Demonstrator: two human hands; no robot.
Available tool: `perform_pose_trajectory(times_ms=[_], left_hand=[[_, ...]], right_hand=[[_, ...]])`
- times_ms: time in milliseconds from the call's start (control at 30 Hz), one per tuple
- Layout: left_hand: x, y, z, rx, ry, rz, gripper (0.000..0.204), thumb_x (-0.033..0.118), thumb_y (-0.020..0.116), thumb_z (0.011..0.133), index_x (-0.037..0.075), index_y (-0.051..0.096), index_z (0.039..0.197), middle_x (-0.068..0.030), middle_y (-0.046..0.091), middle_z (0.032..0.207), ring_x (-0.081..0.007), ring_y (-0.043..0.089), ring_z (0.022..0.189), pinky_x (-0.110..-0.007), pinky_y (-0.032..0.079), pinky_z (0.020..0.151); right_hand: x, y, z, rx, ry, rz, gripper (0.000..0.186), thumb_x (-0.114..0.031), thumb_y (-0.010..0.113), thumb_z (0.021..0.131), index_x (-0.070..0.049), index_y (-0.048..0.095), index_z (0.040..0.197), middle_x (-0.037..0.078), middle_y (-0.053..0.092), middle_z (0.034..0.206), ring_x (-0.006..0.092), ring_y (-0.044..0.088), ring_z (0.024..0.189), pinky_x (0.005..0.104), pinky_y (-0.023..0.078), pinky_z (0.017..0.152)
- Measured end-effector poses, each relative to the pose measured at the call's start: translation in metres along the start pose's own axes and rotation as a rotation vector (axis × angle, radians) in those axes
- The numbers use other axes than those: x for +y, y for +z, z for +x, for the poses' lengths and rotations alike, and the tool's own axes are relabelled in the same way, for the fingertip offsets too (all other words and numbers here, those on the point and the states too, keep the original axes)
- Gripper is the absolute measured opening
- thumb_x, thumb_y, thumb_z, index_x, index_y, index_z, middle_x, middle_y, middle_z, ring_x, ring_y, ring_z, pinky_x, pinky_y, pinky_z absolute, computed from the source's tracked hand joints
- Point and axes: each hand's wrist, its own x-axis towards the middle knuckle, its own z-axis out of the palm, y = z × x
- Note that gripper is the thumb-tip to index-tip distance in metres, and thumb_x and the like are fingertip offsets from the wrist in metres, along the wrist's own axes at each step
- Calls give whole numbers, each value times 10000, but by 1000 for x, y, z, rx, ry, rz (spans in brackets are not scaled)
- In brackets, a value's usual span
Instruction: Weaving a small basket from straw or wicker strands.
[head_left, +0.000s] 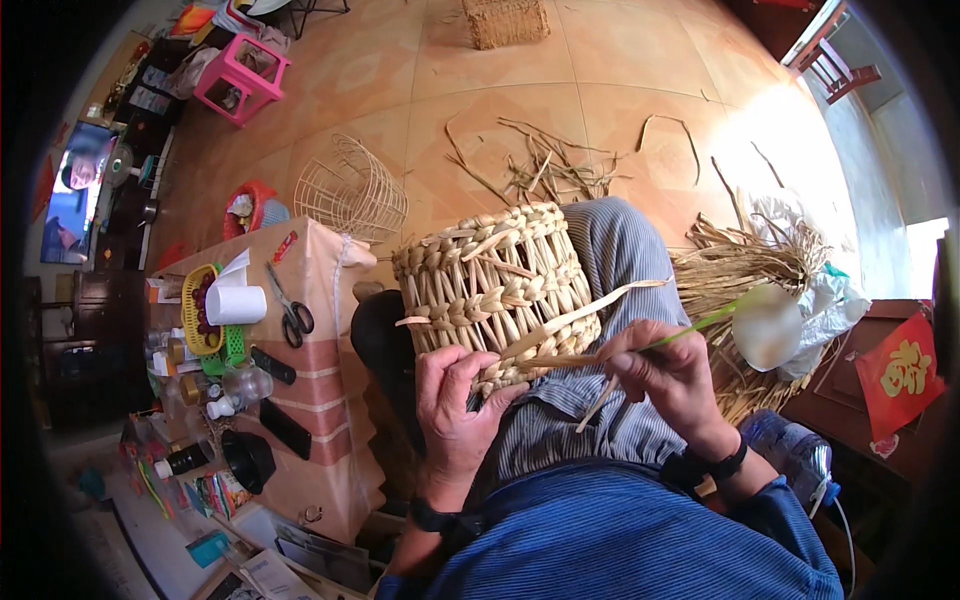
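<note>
A woven straw basket [495, 285] lies on its side across my lap, with braided bands around open upright strands. My left hand [455, 410] is closed on its near rim, thumb and fingers pinching the braid. My right hand [670, 375] is closed just right of the rim, pinching a flat straw strip [560, 361] that runs to the basket beside my left fingers. A thin green stick-like piece [700, 322] also sticks out of the right hand; its far end runs into a blurred patch. Another loose strip [585, 312] rises from the rim.
On the left stands a cloth-covered table [330, 350] with scissors [290, 305], a paper roll [236, 303], a yellow basket [200, 310] and bottles. A wire frame [352, 190] stands beyond it. Straw bundles [750, 255] lie at right, near a large water bottle [790, 445]. A pink stool [242, 80] is farther off.
</note>
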Motion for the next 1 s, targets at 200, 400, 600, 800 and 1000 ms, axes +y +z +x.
perform_pose_trajectory(times_ms=[200,400,600,800,1000], left_hand=[[-3,2,1,-27,-41,-53,481,294,936,717,67,685,1058,-67,576,1054,-202,616,900,-338,536,723],[-5,2,0,16,-39,-57,501,310,957,689,75,695,1045,-54,578,1045,-179,606,877,-307,506,690],[2,-24,7,-84,-120,-168,332,139,904,771,57,692,1013,-49,578,1037,-165,598,888,-312,501,701],[-3,-60,-32,-639,-171,-761,120,54,800,860,17,728,949,-121,731,990,-224,702,906,-334,554,820],[-6,7,-48,-487,-494,-1188,592,198,805,910,81,512,1411,-76,587,1382,-227,594,1221,-386,461,1043]], right_hand=[[12,-13,-1,7,-10,77,134,-111,685,1010,21,707,1009,38,669,802,63,567,570,214,452,496],[35,-23,5,12,89,338,144,-103,697,990,40,703,1012,93,684,828,103,593,543,229,476,485],[26,-25,11,-56,121,498,150,-117,694,991,32,696,1005,113,688,823,136,630,562,240,498,498],[25,-22,7,-295,-20,546,214,-147,687,1001,51,674,1081,156,708,910,234,721,817,320,587,712],[40,-17,19,-334,-140,472,208,-118,684,997,28,644,1141,176,729,1000,269,743,951,366,607,835]])
